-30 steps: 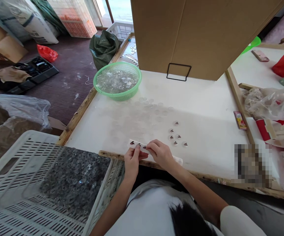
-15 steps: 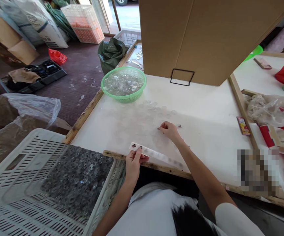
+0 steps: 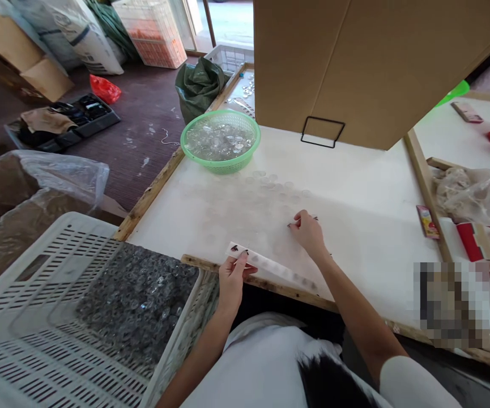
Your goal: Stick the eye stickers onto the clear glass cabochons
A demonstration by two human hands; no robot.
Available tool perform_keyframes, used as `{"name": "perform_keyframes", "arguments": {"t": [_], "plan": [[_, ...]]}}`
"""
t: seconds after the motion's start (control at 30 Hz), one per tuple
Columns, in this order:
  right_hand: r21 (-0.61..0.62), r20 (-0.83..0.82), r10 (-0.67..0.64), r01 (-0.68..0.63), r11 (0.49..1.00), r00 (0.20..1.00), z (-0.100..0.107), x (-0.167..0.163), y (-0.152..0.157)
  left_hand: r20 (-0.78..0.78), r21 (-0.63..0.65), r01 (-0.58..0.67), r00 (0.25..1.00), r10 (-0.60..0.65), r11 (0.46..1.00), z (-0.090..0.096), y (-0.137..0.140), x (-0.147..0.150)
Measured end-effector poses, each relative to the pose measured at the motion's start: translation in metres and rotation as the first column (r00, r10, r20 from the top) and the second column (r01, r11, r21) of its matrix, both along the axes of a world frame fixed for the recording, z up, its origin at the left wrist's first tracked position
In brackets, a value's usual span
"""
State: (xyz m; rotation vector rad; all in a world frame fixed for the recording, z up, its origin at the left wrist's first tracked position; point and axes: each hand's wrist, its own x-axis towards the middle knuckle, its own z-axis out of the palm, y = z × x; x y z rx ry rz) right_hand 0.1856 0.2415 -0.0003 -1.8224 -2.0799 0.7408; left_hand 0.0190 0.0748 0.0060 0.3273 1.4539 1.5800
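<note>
My left hand point(image 3: 233, 280) is closed on the end of a white strip point(image 3: 270, 267) at the table's near edge. Small dark motifs sit at that end of the strip, and faint round marks run along the rest. Farther right, my right hand point(image 3: 308, 233) is low over the white tabletop, thumb and fingers pinched. A small dark piece point(image 3: 289, 225) shows at its fingertips, too small to name surely. Another dark speck point(image 3: 315, 218) lies just beyond the knuckles. Clear round discs point(image 3: 288, 185) are spread over the table ahead of both hands.
A green basket point(image 3: 221, 168) of clear discs stands at the table's left edge. Behind rises a large cardboard box point(image 3: 333, 68) with a black wire frame point(image 3: 323, 132) by its base. A white crate point(image 3: 28, 306) full of clear pieces is on my left. Wooden rails point(image 3: 425, 187) border the table.
My right hand has moved a little to the right over the table, its fingers still pinched. The left hand keeps its hold on the strip. The whole view has shifted slightly.
</note>
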Motion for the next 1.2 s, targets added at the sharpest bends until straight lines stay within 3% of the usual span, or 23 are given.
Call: {"name": "perform_keyframes", "arguments": {"t": [0.07, 0.13, 0.23, 0.3, 0.5, 0.53, 0.6, 0.7, 0.77, 0.93, 1.2], "plan": [[0.085, -0.008, 0.014, -0.014, 0.996, 1.000, 0.010, 0.005, -0.014, -0.001, 0.011, 0.009, 1.000, -0.009, 1.000, 0.001, 0.001, 0.002], [0.133, -0.132, 0.105, -0.087, 0.987, 0.986, 0.022, -0.001, -0.034, -0.014, 0.013, 0.037, 0.999, -0.036, 0.999, 0.004, 0.003, 0.005], [0.106, -0.412, 0.315, -0.298, 0.949, 0.855, 0.036, -0.023, -0.067, -0.033, 0.035, 0.078, 0.996, -0.077, 0.996, 0.009, 0.006, 0.010], [0.111, -0.498, 0.372, -0.368, 0.923, 0.783, 0.039, -0.038, -0.084, -0.005, 0.046, 0.083, 0.997, -0.083, 0.995, 0.011, 0.006, 0.010], [0.318, -0.387, 0.492, -0.388, 0.865, 0.780, 0.036, -0.045, -0.106, 0.052, 0.002, 0.065, 0.997, -0.065, 0.998, 0.008, 0.001, 0.005], [0.326, -0.412, 0.495, -0.384, 0.864, 0.765, 0.035, -0.043, -0.103, 0.048, -0.003, 0.063, 0.997, -0.063, 0.998, 0.007, 0.000, 0.004], [0.281, -0.527, 0.415, -0.309, 0.909, 0.742, 0.032, -0.037, -0.092, 0.039, -0.015, 0.052, 0.998, -0.051, 0.999, 0.005, -0.001, 0.004], [0.066, -0.636, 0.159, -0.152, 0.986, 0.755, 0.022, -0.026, -0.061, 0.033, -0.025, 0.031, 0.999, -0.030, 0.999, 0.005, -0.001, 0.002], [-0.073, -0.592, 0.065, -0.134, 0.988, 0.803, 0.013, -0.018, -0.042, 0.033, -0.024, 0.022, 0.999, -0.021, 0.999, 0.004, -0.001, 0.001], [-0.202, -0.447, 0.077, -0.184, 0.962, 0.891, -0.004, -0.015, -0.024, 0.030, -0.026, 0.017, 0.999, -0.016, 1.000, 0.002, -0.002, -0.001], [-0.090, -0.206, 0.192, -0.214, 0.973, 0.960, -0.011, -0.036, -0.031, 0.048, -0.027, 0.028, 0.998, -0.027, 0.999, -0.001, -0.002, -0.003]]}}
